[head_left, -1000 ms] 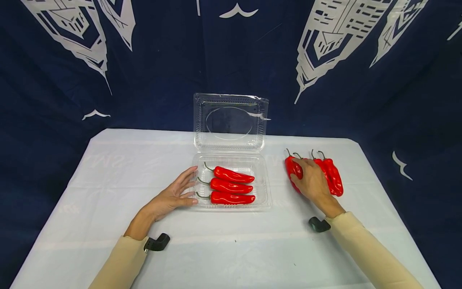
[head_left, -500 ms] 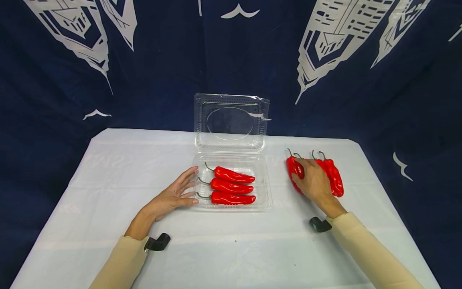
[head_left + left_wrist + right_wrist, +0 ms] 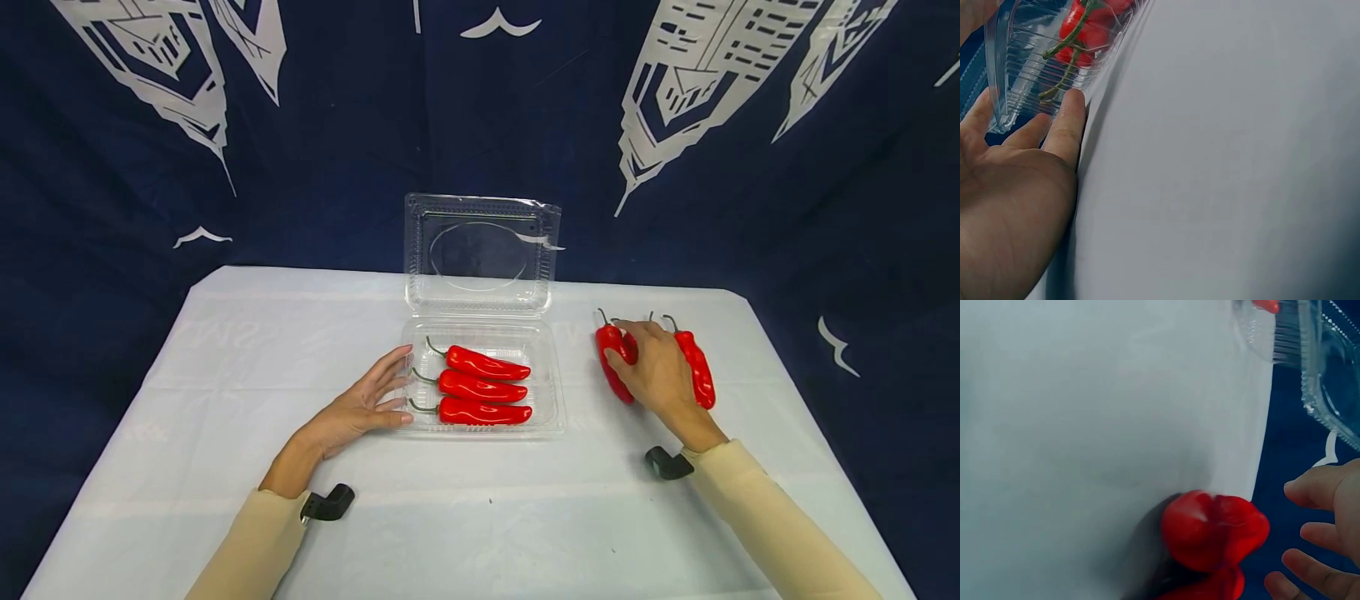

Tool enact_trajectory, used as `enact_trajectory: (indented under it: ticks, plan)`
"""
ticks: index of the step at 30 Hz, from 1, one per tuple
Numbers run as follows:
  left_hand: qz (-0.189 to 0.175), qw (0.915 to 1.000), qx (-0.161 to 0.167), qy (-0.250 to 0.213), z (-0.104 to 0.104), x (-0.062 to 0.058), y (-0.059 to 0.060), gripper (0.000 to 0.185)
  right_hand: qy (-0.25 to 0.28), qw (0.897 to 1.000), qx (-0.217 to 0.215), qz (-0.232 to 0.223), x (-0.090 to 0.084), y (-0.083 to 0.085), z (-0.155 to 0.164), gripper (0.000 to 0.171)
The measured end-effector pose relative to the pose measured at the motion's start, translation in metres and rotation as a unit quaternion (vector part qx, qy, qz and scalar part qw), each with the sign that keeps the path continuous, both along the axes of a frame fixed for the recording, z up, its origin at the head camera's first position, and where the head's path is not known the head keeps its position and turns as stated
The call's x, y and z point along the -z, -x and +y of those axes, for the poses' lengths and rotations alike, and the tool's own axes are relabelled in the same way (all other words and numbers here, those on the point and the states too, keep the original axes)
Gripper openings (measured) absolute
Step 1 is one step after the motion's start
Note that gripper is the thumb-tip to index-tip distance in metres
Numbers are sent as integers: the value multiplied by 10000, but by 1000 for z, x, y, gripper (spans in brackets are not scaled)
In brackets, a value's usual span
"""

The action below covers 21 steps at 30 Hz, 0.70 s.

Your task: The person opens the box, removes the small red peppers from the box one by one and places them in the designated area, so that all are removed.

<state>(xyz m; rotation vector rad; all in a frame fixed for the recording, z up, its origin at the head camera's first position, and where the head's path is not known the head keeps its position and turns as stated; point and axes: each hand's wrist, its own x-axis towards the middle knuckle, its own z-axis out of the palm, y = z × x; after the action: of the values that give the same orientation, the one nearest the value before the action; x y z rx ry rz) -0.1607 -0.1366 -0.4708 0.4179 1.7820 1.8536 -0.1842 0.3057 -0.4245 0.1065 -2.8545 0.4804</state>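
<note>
My left hand (image 3: 352,421) has its fingers spread along the left side of a clear plastic clamshell container (image 3: 551,375). In the left wrist view, the fingertips (image 3: 1072,100) are right at the container's ribbed wall. Three red peppers (image 3: 483,387) lie side by side inside, green stems to the left. My right hand (image 3: 656,367) is over a group of red peppers on the table, hiding part of them. One pepper (image 3: 611,362) shows left of it, another (image 3: 697,371) on its right. The right wrist view shows the right fingers (image 3: 1316,569) apart, beside the rounded pepper ends (image 3: 1210,531).
The container's lid (image 3: 480,250) stands raised at the back, hinged to the base. A white cloth (image 3: 480,517) covers the table. Behind hangs a dark blue curtain (image 3: 337,167) with white building prints. Each wrist carries a small black camera (image 3: 330,502).
My right hand has shifted slightly to the right and away over the peppers, uncovering more of the left ones and covering one on the right. The left hand stays beside the container.
</note>
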Motion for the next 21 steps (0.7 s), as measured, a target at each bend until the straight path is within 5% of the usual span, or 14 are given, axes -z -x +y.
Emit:
enact_trajectory:
  ticks: [21]
  plan:
    - [58,10000,5,-8,0,2,1,101,203,9989,-397,132,-22,-2,-20,50]
